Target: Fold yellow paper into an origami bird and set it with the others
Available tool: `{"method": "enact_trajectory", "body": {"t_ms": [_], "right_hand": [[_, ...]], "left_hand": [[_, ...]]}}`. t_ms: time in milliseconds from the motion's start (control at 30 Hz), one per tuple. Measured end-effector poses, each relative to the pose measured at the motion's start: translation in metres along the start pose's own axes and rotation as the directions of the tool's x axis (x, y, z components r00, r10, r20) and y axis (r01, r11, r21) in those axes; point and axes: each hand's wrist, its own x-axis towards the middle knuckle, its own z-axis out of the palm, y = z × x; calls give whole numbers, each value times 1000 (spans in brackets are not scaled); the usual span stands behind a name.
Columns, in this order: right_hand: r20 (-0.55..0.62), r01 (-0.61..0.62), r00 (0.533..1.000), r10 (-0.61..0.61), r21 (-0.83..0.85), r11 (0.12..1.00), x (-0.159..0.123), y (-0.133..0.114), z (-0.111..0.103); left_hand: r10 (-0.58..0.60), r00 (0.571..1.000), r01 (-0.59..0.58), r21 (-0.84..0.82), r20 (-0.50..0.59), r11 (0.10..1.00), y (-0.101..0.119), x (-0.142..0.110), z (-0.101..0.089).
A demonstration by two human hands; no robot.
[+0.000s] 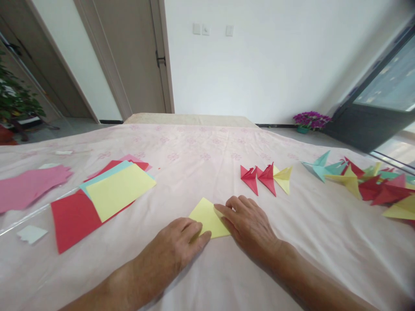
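Observation:
A piece of yellow paper (207,220) lies on the cloth in front of me, folded to a point at its far end. The thumb and fingers of my left hand (178,242) close on its lower left edge. My right hand (248,222) grips the right edge, with thumb and index finger on the paper and the other fingers curled. Beyond my right hand stand folded paper figures with pointed wings: a red one (249,179), a second red one (266,178) and a yellow one (283,178).
To the left lie loose sheets: yellow (119,192), red (76,220) and pink (29,185), plus a torn white scrap (32,233). Several folded figures (372,185) are heaped at the right. A pale flowered cloth (201,147) covers the table.

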Motion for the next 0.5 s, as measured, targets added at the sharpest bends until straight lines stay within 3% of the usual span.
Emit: {"method": "enact_trajectory", "body": {"t_ms": [133, 267, 500], "right_hand": [[80, 179, 981, -175, -48, 983, -1, -3, -3], [164, 283, 948, -273, -40, 958, -2, -8, -13], [194, 273, 950, -243, -146, 951, -23, -29, -22]], "left_hand": [[-32, 999, 29, 111, 18, 993, 11, -3, 4], [-94, 993, 80, 172, 74, 982, 21, -4, 8], [-154, 983, 132, 195, 104, 972, 31, -5, 6]]}}
